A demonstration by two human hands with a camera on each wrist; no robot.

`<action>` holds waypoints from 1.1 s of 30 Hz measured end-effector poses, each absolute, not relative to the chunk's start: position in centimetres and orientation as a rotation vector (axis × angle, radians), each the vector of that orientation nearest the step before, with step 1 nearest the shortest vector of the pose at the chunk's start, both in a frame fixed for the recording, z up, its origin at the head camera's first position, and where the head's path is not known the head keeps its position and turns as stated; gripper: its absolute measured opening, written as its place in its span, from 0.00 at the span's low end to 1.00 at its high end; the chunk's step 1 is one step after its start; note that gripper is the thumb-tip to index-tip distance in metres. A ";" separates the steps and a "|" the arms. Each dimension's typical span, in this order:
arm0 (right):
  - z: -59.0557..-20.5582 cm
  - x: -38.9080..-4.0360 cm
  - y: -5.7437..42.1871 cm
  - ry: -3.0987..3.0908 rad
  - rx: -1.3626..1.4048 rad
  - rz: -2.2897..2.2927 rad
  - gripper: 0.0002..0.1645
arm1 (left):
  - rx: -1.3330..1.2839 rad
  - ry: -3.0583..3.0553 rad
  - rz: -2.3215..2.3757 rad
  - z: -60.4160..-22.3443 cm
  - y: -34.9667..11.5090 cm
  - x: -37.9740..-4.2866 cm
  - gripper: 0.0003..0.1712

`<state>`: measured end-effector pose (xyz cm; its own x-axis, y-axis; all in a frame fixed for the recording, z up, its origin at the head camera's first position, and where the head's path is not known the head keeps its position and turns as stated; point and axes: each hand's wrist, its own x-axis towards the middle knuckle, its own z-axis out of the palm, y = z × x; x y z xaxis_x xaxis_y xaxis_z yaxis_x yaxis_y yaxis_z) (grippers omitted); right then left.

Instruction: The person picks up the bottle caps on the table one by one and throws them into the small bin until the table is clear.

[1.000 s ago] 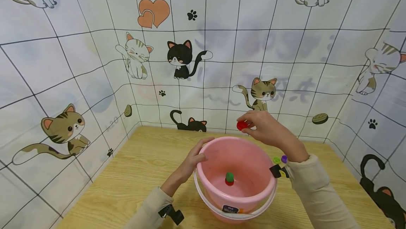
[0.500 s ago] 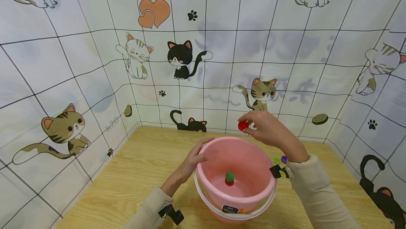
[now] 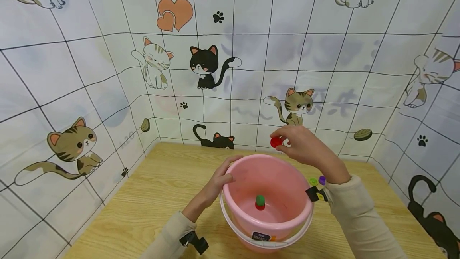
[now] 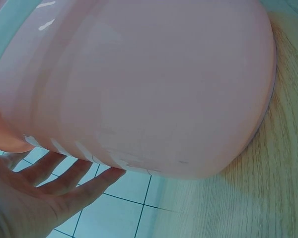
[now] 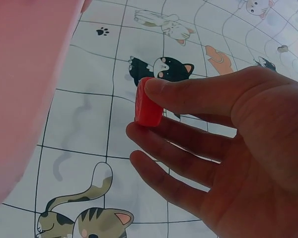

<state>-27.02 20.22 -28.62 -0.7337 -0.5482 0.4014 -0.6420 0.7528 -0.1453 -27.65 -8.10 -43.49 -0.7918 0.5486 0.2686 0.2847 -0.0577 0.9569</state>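
A pink bucket [image 3: 267, 167] with a white handle stands tilted towards me on the table. My left hand [image 3: 217, 183] grips its far-left rim, thumb over the edge; in the left wrist view the fingers [image 4: 92, 196] lie along the outer wall. Above the bucket's far rim, my right hand [image 3: 298, 145] pinches a short round red cap [image 3: 276, 142] between thumb and fingertips. Seen from the right wrist, the red cap [image 5: 148, 103] has raised marks on its flat face. On the bucket's floor sits a small green piece [image 3: 260, 200] on top of a red piece [image 3: 260, 207].
Right of the bucket, partly behind the right wrist, lie a light green piece [image 3: 314, 180] and a purple piece [image 3: 322, 180]. Something yellow shows beside the black wrist strap. A white cat-print cloth [image 3: 248, 83] closes off the back and sides of the wooden table [image 3: 143, 203].
The red cap has shifted very slightly to the right and turned a little in my right fingertips. My left hand and the bucket have stayed put.
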 end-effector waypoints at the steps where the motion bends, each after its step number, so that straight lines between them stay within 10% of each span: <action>1: -28.6 -27.0 20.2 -2.615 0.919 0.391 0.16 | 0.907 2.008 1.948 -43.5 -8.1 -27.6 0.40; 33: -28.5 -26.9 22.3 -2.670 0.863 0.451 0.19 | 0.906 2.000 1.945 -43.6 -8.1 -27.8 0.42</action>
